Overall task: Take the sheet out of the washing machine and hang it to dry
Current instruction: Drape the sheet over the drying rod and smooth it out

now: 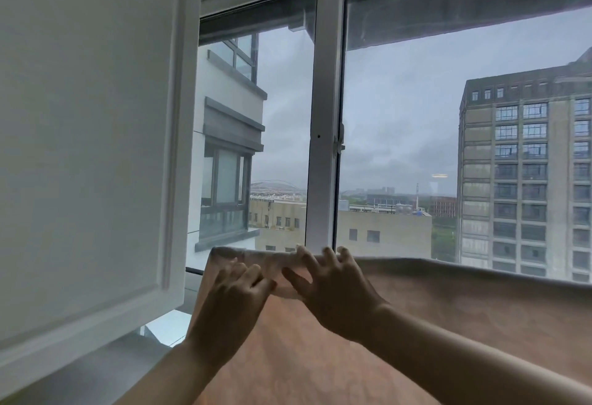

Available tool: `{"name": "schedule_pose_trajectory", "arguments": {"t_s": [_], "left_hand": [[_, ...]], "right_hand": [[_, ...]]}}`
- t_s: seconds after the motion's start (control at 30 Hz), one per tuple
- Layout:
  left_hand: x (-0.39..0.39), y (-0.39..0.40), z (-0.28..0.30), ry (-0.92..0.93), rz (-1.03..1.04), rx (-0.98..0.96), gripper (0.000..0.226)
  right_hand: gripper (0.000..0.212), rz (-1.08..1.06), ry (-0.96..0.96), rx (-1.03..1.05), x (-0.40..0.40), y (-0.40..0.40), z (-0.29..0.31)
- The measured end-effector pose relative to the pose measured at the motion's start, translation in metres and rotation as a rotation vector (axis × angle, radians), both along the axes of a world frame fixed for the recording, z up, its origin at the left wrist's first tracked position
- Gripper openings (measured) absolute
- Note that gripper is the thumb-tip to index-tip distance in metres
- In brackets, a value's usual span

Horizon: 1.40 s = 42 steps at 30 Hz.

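A tan-brown sheet [448, 324] hangs spread in front of the window, its top edge running from the lower middle out to the right. Whatever carries that edge is hidden under the cloth. My left hand [234, 295] lies on the sheet just below the top edge near its left corner, fingers pointing up. My right hand [333, 289] is beside it, its curled fingertips hooked over the top edge. The two hands almost touch. A paler folded strip of sheet [266, 259] shows along the edge between the fingers.
A white cabinet door [89, 148] stands open at the left, close to my left arm. Behind the sheet is a large window with a white frame post [323, 116]. A window sill [96, 369] runs along the lower left. Buildings stand outside.
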State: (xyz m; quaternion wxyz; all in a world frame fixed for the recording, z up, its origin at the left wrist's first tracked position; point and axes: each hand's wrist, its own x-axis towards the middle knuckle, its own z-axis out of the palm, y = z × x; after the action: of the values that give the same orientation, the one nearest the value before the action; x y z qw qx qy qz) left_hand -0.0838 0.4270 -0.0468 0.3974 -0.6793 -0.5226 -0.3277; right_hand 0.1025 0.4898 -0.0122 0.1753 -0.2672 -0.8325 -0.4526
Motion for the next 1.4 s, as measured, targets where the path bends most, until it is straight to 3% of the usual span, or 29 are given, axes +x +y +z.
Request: {"name": "schedule_pose_trajectory", "arguments": {"t_s": [0.13,0.27,0.43,0.53,0.7,0.97,1.13,1.3,1.4], "left_hand": [[-0.009,0.002,0.007,-0.055,-0.061,0.000,0.022],[-0.022,0.015,0.030,-0.221,-0.027,0.014,0.023],[-0.047,0.040,0.060,-0.404,-0.120,-0.329,0.039],[-0.062,0.048,0.060,-0.391,-0.179,-0.472,0.031],[-0.082,0.047,0.055,-0.308,-0.151,-0.282,0.020],[-0.104,0.030,0.041,0.219,0.079,-0.106,0.023],[-0.108,0.024,0.011,0.238,0.073,-0.095,0.027],[-0.101,0.020,0.000,0.091,0.045,-0.126,0.035],[-0.095,0.026,0.003,0.082,0.067,-0.134,0.051]], "right_hand": [[0.052,-0.002,0.001,0.016,0.000,0.000,0.000],[0.052,0.003,0.017,0.036,0.011,0.007,-0.002],[0.051,0.024,0.038,0.020,0.010,0.013,-0.006],[0.050,0.045,0.068,0.021,0.008,0.018,-0.006],[0.052,0.082,0.054,0.050,0.003,0.026,-0.006],[0.056,0.086,0.014,0.045,-0.010,0.031,0.000],[0.056,0.100,0.006,0.038,-0.016,0.036,-0.005],[0.053,0.122,0.002,0.018,-0.019,0.038,-0.005],[0.051,0.121,0.004,0.006,-0.016,0.041,-0.006]]}}
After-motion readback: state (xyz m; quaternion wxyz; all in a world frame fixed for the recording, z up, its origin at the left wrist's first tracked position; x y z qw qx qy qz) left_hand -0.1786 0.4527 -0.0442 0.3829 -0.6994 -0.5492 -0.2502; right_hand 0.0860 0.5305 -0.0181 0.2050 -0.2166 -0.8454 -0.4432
